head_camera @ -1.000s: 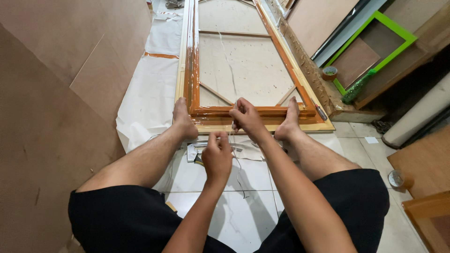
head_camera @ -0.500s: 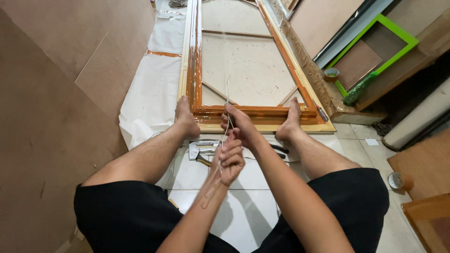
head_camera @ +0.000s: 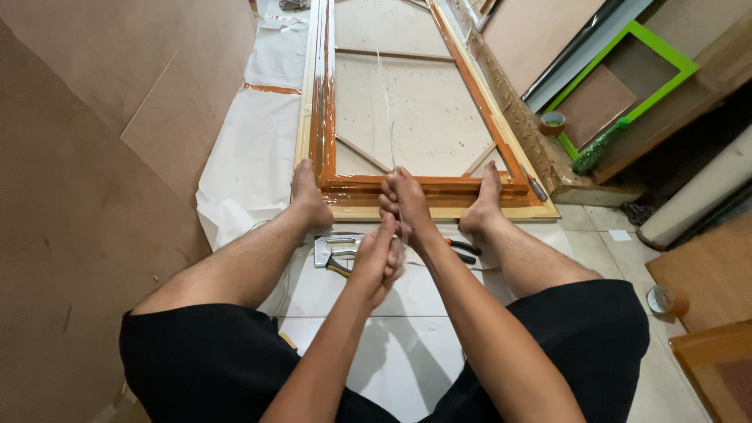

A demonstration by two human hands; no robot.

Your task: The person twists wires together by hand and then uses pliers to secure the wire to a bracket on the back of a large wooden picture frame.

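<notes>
I sit on the floor with both bare feet braced against the near rail of a long orange-brown wooden frame (head_camera: 439, 190). A thin pale string (head_camera: 389, 117) runs from my hands up over the frame's pale back panel. My right hand (head_camera: 405, 200) is closed on the string at the frame's near rail. Just behind it, nearer my body, my left hand (head_camera: 377, 262) is closed on the same string, and the two hands almost touch.
A metal staple gun (head_camera: 332, 249) and red-handled pliers (head_camera: 464, 249) lie on the tiles between my legs. White paper (head_camera: 254, 157) lies left of the frame and brown boards (head_camera: 94, 157) lean at the left. To the right are a green frame (head_camera: 662, 63), tape rolls (head_camera: 553, 122) and a green wrapped roll (head_camera: 595, 146).
My right hand has drawn in from lying over the rail into a fist, and my left hand has closed up behind it. The string now shows stretched over the panel.
</notes>
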